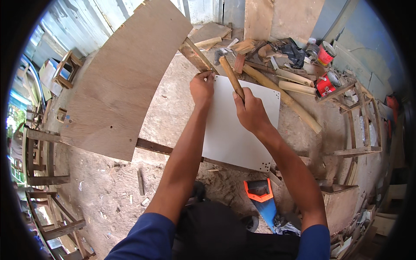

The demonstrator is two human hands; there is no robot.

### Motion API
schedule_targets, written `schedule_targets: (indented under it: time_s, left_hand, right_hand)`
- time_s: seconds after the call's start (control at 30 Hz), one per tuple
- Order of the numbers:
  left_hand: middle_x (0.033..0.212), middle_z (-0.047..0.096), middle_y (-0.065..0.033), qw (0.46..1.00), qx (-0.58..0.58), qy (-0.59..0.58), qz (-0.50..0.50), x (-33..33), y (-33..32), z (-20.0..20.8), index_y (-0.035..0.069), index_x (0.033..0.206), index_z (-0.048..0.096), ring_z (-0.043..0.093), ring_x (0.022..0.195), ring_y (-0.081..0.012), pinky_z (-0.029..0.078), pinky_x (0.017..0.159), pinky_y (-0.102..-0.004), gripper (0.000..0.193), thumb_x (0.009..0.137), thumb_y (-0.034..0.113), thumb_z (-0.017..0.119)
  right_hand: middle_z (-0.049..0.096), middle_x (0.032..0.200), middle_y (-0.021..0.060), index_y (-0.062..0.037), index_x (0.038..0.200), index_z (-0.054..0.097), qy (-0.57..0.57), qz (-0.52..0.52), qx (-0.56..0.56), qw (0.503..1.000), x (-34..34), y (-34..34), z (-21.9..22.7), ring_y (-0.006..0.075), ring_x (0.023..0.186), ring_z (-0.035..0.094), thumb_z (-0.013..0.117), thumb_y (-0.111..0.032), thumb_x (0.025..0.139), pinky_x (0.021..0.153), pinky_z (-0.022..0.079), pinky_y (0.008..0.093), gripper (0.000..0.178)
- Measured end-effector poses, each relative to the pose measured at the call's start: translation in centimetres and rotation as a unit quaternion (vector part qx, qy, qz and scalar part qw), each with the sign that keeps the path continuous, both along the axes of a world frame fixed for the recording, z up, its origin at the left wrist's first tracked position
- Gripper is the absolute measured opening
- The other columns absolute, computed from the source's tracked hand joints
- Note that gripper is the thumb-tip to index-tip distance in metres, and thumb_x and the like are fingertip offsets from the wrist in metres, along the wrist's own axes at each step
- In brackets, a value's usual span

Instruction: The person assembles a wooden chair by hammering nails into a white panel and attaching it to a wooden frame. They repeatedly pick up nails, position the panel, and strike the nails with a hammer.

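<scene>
Far left: wooden stool frames (43,160) stand on the dirt floor (108,190). A large brown plywood sheet (121,82) lies tilted across the left half, its lower right corner over a dark wooden rail (154,146).

Centre: white panel (236,125) lies flat, near edge on that same rail, small drilled holes at its right corners. Left hand (202,89) sits at the panel's far left corner, fingers (207,74) pinched together on something tiny at the edge; too small to tell what. Right hand (250,110) is just right of it, over the panel, fingers wrapped tight round the wooden handle of a hammer (230,76). Handle angles up and left; the head is just beyond the panel's far edge, above the left hand.

Right of panel: bamboo pole (284,97) runs diagonally along its far right side, touching or just beside it, can't tell. Far right: red cans (326,69), a wooden frame (355,117), scrap offcuts. Near centre-right, on the floor: handsaw (262,199) with orange handle and blue blade.
</scene>
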State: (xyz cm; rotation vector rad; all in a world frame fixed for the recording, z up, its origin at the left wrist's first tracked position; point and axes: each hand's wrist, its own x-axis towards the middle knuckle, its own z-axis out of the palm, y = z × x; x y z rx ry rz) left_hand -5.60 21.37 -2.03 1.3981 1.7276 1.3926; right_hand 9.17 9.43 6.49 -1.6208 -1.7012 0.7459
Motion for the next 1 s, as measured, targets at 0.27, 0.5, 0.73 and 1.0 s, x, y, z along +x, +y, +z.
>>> schedule_targets:
  time_s: [0.27,0.5,0.73,1.0]
  left_hand:
    - [0.092,0.075,-0.0172,0.999,0.026,0.029,0.004,0.4,-0.4,0.4,0.005,0.101,0.078,0.073,0.083,-0.0316,0.054,0.078,-0.0376,0.025,0.088,0.024,0.072]
    - [0.096,0.074,-0.0177,0.999,0.027,0.045,-0.001,0.3,-0.3,0.4,0.004,0.1,0.077,0.071,0.086,-0.0345,0.054,0.079,-0.039,0.024,0.087,0.022,0.072]
    - [0.098,0.074,-0.0174,0.998,0.031,0.046,-0.001,0.6,-0.4,0.4,0.003,0.1,0.077,0.071,0.088,-0.0347,0.054,0.08,-0.0389,0.023,0.087,0.021,0.072]
    - [0.102,0.073,-0.0186,0.998,0.029,0.057,-0.01,0.4,-0.4,0.6,0.002,0.102,0.077,0.071,0.093,-0.0343,0.053,0.085,-0.0387,0.025,0.089,0.022,0.071]
  right_hand:
    - [0.063,0.07,0.0309,0.0032,0.101,0.049,-0.04,0.017,0.02,0.999,-0.7,1.8,-1.1,0.053,0.072,0.064,0.05,-0.025,0.102,0.064,0.051,0.0574,0.028]
    - [0.063,0.071,0.0334,0.004,0.102,0.048,-0.091,0.026,0.034,0.995,-0.6,2.3,-0.8,0.0534,0.074,0.064,0.05,-0.025,0.102,0.065,0.053,0.058,0.029]
    - [0.064,0.076,0.034,0.0043,0.103,0.049,-0.11,0.029,-0.041,0.993,-0.5,2.2,-0.7,0.0524,0.081,0.065,0.049,-0.027,0.102,0.07,0.052,0.0598,0.031]
    - [0.064,0.075,0.0336,0.0041,0.102,0.049,-0.064,0.02,0.006,0.998,-0.4,2.4,-0.4,0.052,0.078,0.065,0.049,-0.027,0.103,0.067,0.051,0.0588,0.031]
